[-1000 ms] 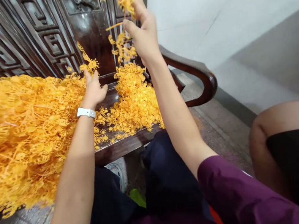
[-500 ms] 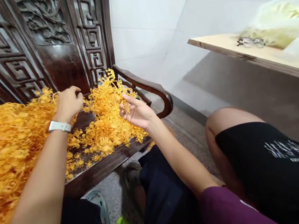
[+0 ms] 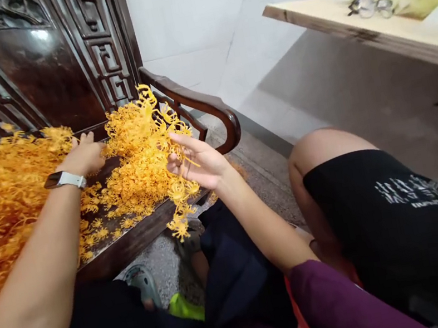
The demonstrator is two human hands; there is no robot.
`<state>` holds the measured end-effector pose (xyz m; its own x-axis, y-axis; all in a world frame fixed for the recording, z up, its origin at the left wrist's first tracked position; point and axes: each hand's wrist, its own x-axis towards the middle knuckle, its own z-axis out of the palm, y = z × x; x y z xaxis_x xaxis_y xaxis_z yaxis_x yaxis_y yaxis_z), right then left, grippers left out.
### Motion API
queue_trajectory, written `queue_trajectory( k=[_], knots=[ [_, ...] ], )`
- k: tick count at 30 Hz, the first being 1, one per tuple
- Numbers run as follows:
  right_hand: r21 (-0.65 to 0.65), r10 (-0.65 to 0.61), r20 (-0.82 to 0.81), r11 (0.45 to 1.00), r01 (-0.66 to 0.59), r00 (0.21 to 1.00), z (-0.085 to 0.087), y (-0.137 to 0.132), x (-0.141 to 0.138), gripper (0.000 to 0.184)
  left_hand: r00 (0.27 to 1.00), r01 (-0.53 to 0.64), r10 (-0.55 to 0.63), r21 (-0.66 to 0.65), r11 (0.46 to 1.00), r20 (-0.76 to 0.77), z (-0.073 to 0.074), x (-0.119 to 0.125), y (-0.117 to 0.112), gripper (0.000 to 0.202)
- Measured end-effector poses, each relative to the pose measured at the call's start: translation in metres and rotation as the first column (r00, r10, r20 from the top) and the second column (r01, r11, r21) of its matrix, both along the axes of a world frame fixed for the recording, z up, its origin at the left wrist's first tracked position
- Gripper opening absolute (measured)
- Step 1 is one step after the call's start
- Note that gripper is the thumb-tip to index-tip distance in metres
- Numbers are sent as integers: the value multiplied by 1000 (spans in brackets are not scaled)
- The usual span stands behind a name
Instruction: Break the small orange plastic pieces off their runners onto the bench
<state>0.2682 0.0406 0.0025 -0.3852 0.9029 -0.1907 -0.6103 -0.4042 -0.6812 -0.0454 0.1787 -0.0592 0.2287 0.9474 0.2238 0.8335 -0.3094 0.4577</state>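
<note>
Yellow-orange plastic flower pieces with thin curled petals lie piled on a dark wooden bench seat. My right hand is closed in a loose pinch around a few of these flower pieces. Their stem sticks out past the fingers, and some flowers dangle below the hand. My left hand, with a pale-strapped watch on the wrist, reaches between this pile and a larger orange heap on the left. Its fingers look slightly apart and bent downward, the tips partly hidden, with nothing visible in them.
The bench has a carved back and a curved armrest beyond my right hand. Eyeglasses lie on a wooden board at upper right. Another person's knee is close on my right. Sandals are on the floor.
My left hand has lowered its fingers toward the left heap's edge. My right hand keeps its pinch, with flowers now hanging below it. The view has shifted slightly.
</note>
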Motion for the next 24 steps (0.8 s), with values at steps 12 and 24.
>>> queue_trajectory(
  k=[12, 24],
  knots=[
    [39, -60, 38, 997, 59, 997, -4, -1, -18, 38, 699, 413, -348, 44, 910, 625, 103, 86, -70, 53],
    [380, -225, 361, 922, 77, 905, -18, -14, -20, 49, 587, 349, 108, -371, 860, 802, 74, 104, -146, 45]
  ],
)
